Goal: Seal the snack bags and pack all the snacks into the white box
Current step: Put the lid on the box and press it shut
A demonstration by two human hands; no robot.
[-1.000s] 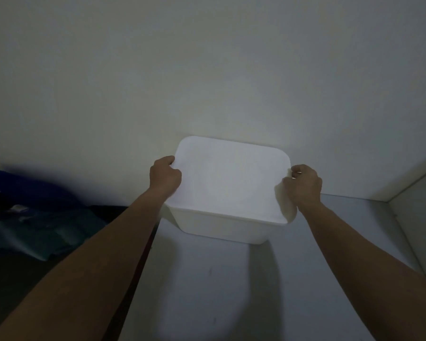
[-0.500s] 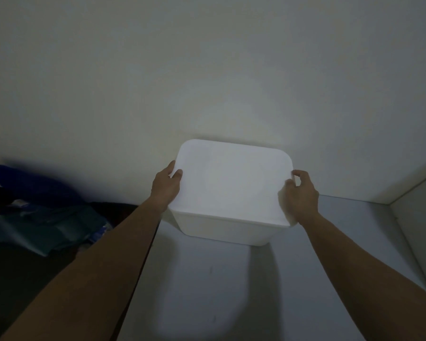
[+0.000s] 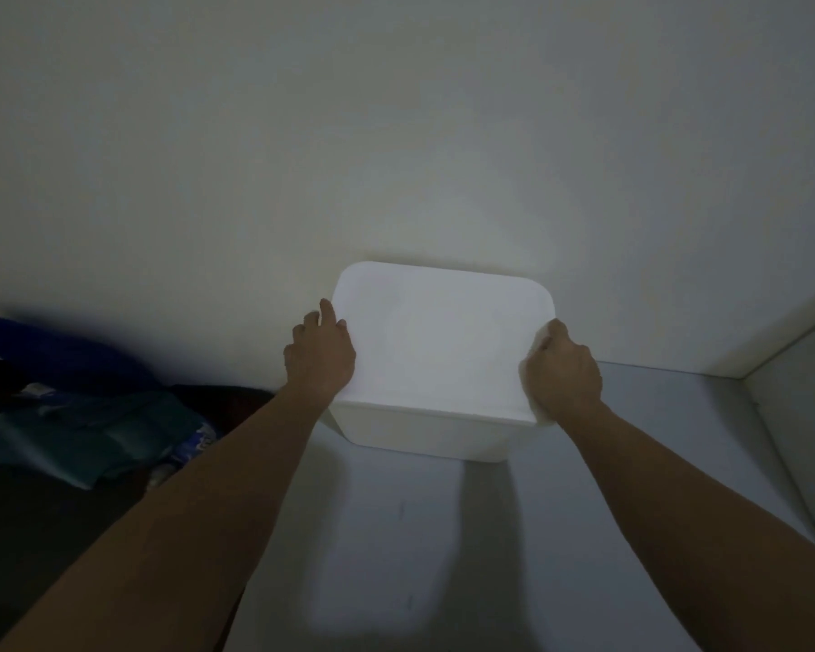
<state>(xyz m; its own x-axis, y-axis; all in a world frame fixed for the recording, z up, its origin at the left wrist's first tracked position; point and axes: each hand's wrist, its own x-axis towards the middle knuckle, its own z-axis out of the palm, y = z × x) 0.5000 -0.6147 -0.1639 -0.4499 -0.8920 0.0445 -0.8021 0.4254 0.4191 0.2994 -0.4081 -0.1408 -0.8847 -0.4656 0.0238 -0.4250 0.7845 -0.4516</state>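
Observation:
The white box point(image 3: 438, 350) stands on a grey surface against the wall, with its flat white lid on top. My left hand point(image 3: 318, 357) lies against the lid's left edge, fingers fairly straight and thumb on top. My right hand point(image 3: 561, 369) grips the lid's right edge with curled fingers. What the box holds is hidden by the lid. No snack bags show on the grey surface.
The grey surface point(image 3: 396, 534) ends at a white side wall point(image 3: 801, 369) on the right. To the left, lower down in the dark, lie a blue item point(image 3: 43, 345), teal packaging point(image 3: 90, 430) and a blue-and-white packet point(image 3: 194, 447).
My left hand has slid forward along the lid's left edge and its fingers have straightened. My right hand has shifted slightly on the right edge. The box has stayed in place.

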